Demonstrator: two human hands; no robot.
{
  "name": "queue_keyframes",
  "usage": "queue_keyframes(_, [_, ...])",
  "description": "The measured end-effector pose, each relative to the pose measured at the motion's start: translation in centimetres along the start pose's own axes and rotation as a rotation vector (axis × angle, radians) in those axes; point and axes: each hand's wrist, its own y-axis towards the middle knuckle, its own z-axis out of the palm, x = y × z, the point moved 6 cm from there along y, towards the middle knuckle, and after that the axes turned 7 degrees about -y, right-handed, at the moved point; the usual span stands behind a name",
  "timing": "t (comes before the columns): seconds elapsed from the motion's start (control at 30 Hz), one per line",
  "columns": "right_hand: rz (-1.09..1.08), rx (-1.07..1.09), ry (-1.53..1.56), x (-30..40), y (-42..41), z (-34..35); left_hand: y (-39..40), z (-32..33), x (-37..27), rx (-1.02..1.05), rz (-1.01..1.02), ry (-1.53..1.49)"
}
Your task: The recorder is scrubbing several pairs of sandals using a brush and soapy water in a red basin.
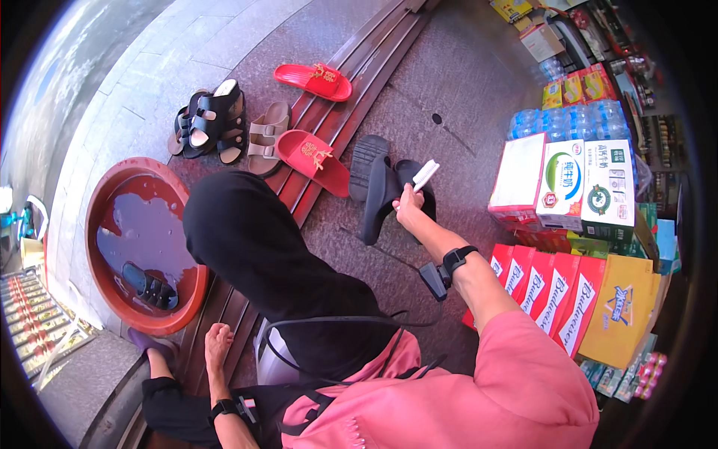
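My right hand (411, 203) grips a small white scrubbing brush (425, 175), its bristles pointing up and away. Close beneath it on the grey stone floor is a pair of dark slide slippers; the nearer one (377, 191) shows a ridged grey surface, and the other slipper (429, 193) is partly covered by my hand. I cannot tell whether the hand touches them. My left hand (217, 345) is loosely curled over my lower leg area, with nothing visible in it. To its upper left, a dark strapped sandal (150, 286) lies in water inside a reddish-brown plastic basin (193, 303).
Red slides (314, 81) and a second red slide (313, 163) lie across metal door tracks (364, 62). Beige two-strap sandals (268, 137) and a heap of dark sandals (210, 120) sit beyond. Milk cartons (561, 179), Budweiser cases (552, 292) and bottled water (572, 120) are stacked at right.
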Motion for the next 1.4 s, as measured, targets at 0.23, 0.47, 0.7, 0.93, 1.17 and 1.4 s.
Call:
queue_keyframes(0.23, [-0.595,0.157,-0.499,6.8,-1.0,2.9,0.4,0.8,-1.5,-0.025,0.072,0.017])
queue_keyframes(0.47, [-1.048,0.536,-0.629,12.7,-13.6,11.1,-0.3,-0.1,-4.4,-0.099,0.322,0.089])
queue_keyframes(0.7, [-1.136,0.922,-0.531,13.8,-25.5,19.5,0.1,0.5,-5.0,-0.111,0.370,0.097])
queue_keyframes(0.93, [-0.896,1.249,-0.672,10.4,-36.6,28.1,0.6,3.2,-6.3,-0.051,0.331,0.073])
queue_keyframes(1.17, [-0.865,1.542,-0.892,3.3,-49.3,34.0,2.6,4.5,-4.3,-0.056,0.299,-0.049])
queue_keyframes(1.4, [-1.205,1.519,-1.187,-2.8,-54.3,38.5,3.1,4.8,-3.3,-0.084,0.246,-0.140])
